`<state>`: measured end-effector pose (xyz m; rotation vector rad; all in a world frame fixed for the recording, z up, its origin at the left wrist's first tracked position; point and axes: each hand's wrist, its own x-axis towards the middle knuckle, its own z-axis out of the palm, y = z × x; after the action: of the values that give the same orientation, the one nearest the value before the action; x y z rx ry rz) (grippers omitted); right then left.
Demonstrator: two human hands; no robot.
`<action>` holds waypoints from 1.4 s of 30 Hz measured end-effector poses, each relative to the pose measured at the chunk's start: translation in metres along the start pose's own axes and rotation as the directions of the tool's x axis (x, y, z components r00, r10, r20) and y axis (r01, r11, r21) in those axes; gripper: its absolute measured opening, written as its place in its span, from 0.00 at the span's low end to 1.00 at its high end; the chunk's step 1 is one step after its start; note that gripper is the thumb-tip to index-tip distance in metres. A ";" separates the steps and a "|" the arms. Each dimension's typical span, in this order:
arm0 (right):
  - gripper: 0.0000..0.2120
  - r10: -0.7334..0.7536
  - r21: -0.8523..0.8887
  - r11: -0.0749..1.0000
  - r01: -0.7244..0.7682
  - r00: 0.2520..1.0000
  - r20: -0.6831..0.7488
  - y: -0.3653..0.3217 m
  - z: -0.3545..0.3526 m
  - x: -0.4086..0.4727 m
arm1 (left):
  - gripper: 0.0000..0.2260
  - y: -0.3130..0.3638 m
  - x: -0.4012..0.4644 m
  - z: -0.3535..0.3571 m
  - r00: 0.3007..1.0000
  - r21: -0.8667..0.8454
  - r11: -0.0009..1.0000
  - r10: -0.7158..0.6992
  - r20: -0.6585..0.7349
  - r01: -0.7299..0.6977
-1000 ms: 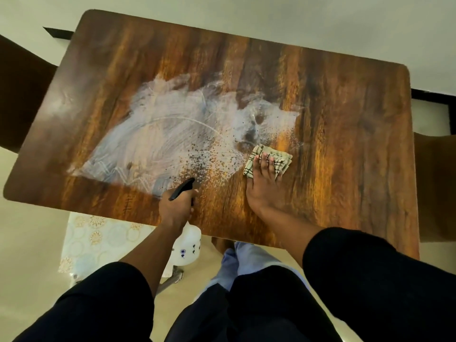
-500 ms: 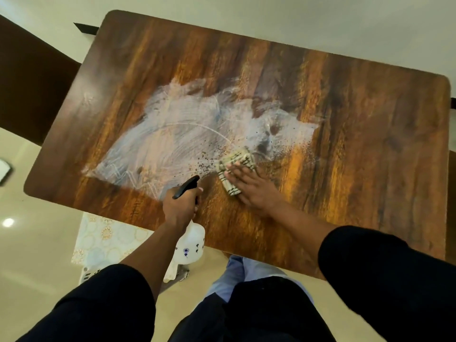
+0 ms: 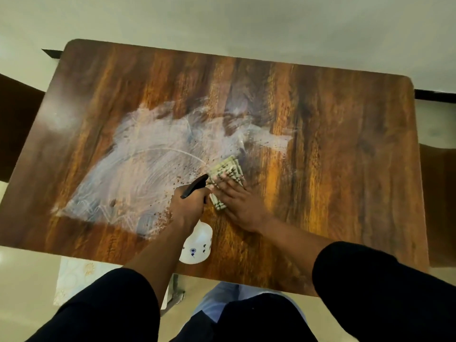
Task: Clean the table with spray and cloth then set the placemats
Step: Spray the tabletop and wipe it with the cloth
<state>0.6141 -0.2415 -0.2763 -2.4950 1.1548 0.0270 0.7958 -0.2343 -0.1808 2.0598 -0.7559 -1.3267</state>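
Fingers (image 3: 223, 185) of right hand (image 3: 240, 206) spread flat, pressing folded checked cloth (image 3: 225, 172) onto desk (image 3: 345, 169), nothing curled round it. Fingers of left hand (image 3: 187, 206) wrapped round neck of spray bottle (image 3: 197, 243), black trigger head (image 3: 195, 186) poking out above knuckles, just beside the cloth; whether a finger sits on the trigger cannot tell.

Cloth: soft, light, limp, likely damp now; slides easily under a flat palm, apt to bunch or unfold if pushed from one edge only. Best handled with palm and all fingers over the middle of the fold, or pinched at a folded corner to lift. Bottle: white plastic, rigid, probably light to moderate depending on fill, level not visible; possibly slick if wet. Best held at the neck under the trigger head, as now.

Outward: whitish smeared film (image 3: 138, 169) across left-centre of the desk, with dark speckles along its near edge; right part of the desk looks dry and unwiped.

Hidden or unclear: near half of the cloth under the hand; bottle's upper body behind the left hand; nozzle tip blurred. Pale patterned sheet (image 3: 81, 275) below the near desk edge, largely cut off by desk and sleeve, possibly placemats, not certain. Dark shapes at both sides, perhaps chairs, cropped.
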 end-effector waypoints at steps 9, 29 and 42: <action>0.32 0.471 0.094 0.882 -0.463 0.875 -0.110 0.115 -0.050 0.002 | 0.12 0.029 0.015 0.020 0.998 -0.016 1.000 0.026 0.052 -0.025; 0.32 0.559 0.132 0.828 -0.545 0.820 -0.122 0.140 -0.056 0.011 | 0.15 0.038 0.030 0.038 0.999 -0.037 0.999 0.030 0.015 -0.029; 0.33 0.040 -0.078 0.996 -0.036 0.998 0.055 0.122 -0.052 0.050 | 0.12 0.020 0.034 0.005 0.986 0.012 1.000 0.012 -0.167 -0.010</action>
<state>0.5495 -0.3678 -0.2785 -2.5214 1.1991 0.1541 0.7997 -0.2731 -0.1881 2.1408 -0.7001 -1.1291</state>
